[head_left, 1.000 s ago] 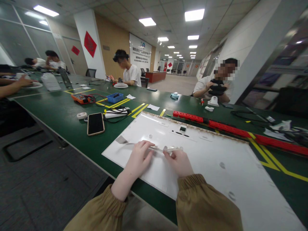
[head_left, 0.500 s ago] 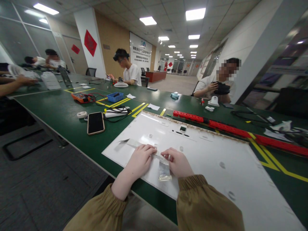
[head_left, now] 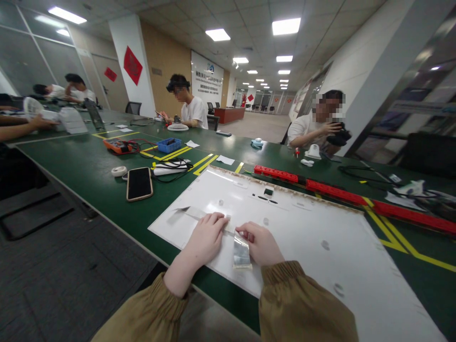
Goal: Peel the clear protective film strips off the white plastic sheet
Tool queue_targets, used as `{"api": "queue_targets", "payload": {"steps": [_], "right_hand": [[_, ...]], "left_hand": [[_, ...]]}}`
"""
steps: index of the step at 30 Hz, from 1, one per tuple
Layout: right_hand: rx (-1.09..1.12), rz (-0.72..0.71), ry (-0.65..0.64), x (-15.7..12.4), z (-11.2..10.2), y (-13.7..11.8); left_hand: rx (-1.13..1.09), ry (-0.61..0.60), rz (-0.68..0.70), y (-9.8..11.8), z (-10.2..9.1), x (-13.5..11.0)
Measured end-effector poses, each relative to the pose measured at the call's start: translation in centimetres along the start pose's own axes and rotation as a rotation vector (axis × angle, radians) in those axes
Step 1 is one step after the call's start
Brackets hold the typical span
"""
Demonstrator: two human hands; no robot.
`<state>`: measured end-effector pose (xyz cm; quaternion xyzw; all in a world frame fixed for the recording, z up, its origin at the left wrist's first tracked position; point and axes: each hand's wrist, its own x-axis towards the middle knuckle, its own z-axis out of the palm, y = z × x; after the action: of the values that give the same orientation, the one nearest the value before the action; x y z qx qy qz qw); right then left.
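A large white panel [head_left: 302, 242] with small slots and round marks lies on the green table. On it rests a silvery flat ribbon cable [head_left: 242, 251], with a yellowish strip at its near end. My left hand [head_left: 206, 237] lies over the cable's middle, fingers curled together and holding it down against the panel; what is under the fingers is hidden. My right hand [head_left: 262, 241] pinches the cable between thumb and forefinger, where it bends towards me. The cable's far-left part stretches past my left hand, its tip slightly raised.
A red power strip [head_left: 338, 192] runs behind the panel. To the left are a phone [head_left: 139, 184], a white roll [head_left: 118, 171], a cable bundle [head_left: 171, 166], a blue tray [head_left: 169, 145] and an orange meter [head_left: 117, 145]. Other people sit around the table.
My right fingers have closed more tightly on the cable at its bend, and its near end has tilted slightly. The left hand stays in place. A person at right has shifted a dark object.
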<state>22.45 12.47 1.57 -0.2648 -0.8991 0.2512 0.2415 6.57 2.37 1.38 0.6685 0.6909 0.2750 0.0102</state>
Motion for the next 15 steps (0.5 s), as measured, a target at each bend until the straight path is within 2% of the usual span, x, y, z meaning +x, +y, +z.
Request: {"api": "queue_targets", "payload": {"steps": [15], "right_hand": [[0.046, 0.008, 0.003, -0.21, 0.09, 0.27]], "left_hand": [[0.069, -0.031, -0.072, 0.06, 0.36, 0.32]]}}
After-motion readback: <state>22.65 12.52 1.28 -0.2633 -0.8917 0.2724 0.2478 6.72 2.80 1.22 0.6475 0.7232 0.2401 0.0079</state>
